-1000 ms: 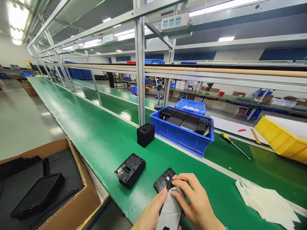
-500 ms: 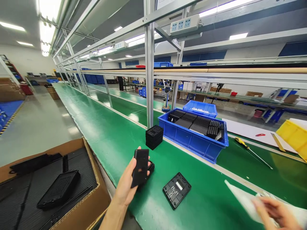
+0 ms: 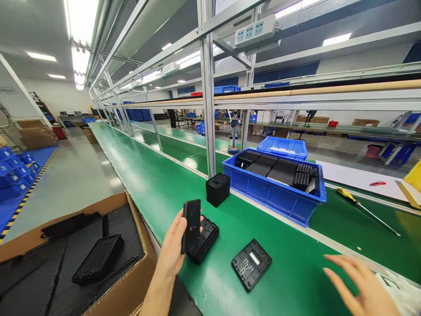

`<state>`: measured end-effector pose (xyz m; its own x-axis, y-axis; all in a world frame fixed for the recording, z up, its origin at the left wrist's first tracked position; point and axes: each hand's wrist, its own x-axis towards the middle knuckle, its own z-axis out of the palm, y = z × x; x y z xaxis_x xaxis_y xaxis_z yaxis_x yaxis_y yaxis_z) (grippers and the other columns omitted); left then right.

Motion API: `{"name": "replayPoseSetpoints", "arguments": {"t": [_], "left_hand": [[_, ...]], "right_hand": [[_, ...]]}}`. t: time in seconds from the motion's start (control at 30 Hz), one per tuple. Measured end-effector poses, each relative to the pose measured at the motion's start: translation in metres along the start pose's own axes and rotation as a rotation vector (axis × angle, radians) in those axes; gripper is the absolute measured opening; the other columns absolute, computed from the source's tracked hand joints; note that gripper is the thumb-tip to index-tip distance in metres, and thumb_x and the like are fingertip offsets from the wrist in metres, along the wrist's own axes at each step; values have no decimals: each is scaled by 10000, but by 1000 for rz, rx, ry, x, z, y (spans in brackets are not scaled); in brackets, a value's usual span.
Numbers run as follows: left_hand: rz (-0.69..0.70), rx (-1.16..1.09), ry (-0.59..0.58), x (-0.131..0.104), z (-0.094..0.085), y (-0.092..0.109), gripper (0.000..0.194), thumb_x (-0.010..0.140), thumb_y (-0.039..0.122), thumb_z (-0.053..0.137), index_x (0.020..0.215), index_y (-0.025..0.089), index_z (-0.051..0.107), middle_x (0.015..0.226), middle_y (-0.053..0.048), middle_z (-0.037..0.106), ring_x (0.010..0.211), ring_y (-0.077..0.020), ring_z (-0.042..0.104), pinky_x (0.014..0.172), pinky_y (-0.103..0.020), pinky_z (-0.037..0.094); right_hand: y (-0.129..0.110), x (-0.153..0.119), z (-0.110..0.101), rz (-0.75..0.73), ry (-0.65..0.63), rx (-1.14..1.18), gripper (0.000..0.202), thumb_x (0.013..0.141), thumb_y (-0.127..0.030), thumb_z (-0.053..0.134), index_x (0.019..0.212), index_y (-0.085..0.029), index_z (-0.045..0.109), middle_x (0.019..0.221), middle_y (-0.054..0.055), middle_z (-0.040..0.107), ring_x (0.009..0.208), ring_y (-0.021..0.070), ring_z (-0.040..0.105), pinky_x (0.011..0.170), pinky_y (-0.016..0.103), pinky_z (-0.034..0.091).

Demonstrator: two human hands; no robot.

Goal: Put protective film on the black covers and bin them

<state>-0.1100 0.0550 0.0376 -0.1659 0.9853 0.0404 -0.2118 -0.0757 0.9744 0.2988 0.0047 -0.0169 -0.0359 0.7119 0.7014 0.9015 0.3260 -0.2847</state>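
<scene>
In my left hand [image 3: 171, 245] a flat black plastic case [image 3: 191, 221] is held upright, thumb in front and fingers behind. Just behind it, a small stack of black plastic panels [image 3: 208, 237] lies on the bench. A single black panel [image 3: 243, 274] with a white label and several small metal clips rests flat between my hands. My right hand [image 3: 363, 287] hovers over the bench at the lower right, fingers apart and holding nothing. Beside it is a crumpled white sheet or bag [image 3: 399, 292], partly hidden by the hand.
A taller stack of black panels [image 3: 217, 189] stands by the metal post. Behind it is a blue bin [image 3: 272, 199] full of black parts. A yellow-handled screwdriver [image 3: 348, 196] lies at right. A cardboard box [image 3: 148, 259] with black parts sits left of the green bench [image 3: 144, 175].
My right hand has let go of the white sheet, which now lies at the right edge. The left hand still holds the case, turned more edge-on. The view has shifted left.
</scene>
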Motion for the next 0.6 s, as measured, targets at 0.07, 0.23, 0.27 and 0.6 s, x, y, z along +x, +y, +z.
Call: {"name": "replayPoseSetpoints", "arguments": {"t": [0.07, 0.23, 0.27, 0.6], "left_hand": [[-159, -330, -72, -8, 1, 11, 585, 908, 548, 440, 1334, 150, 476, 1289, -162, 609, 1109, -299, 619, 881, -442, 544], [-247, -447, -156, -13, 3, 16, 575, 940, 561, 316, 1282, 150, 530, 1286, -164, 613, 1119, -293, 618, 877, -449, 549], [-189, -298, -138, -11, 3, 13, 602, 939, 574, 283, 1306, 152, 505, 1287, -161, 612, 1110, -285, 622, 882, -448, 547], [244, 992, 105, 22, 3, -37, 592, 774, 367, 642, 1298, 107, 552, 1301, -249, 539, 1232, -465, 427, 996, -704, 268]], "right_hand": [[-37, 1, 31, -216, -113, 58, 276, 930, -486, 473, 993, -284, 650, 945, 60, 693, 771, 180, 699, 621, 257, 598], [-112, -14, 91, -552, -87, 41, 462, 1020, -368, 230, 980, -190, 654, 856, 53, 695, 684, 137, 662, 583, 223, 535], [-117, -19, 99, -573, -59, 15, 499, 1025, -322, 182, 951, -182, 655, 826, 53, 693, 675, 146, 652, 575, 242, 514], [-106, -9, 80, -583, -94, 125, 235, 987, -183, 409, 1058, -136, 628, 829, 59, 671, 678, 150, 597, 584, 272, 451]]}}
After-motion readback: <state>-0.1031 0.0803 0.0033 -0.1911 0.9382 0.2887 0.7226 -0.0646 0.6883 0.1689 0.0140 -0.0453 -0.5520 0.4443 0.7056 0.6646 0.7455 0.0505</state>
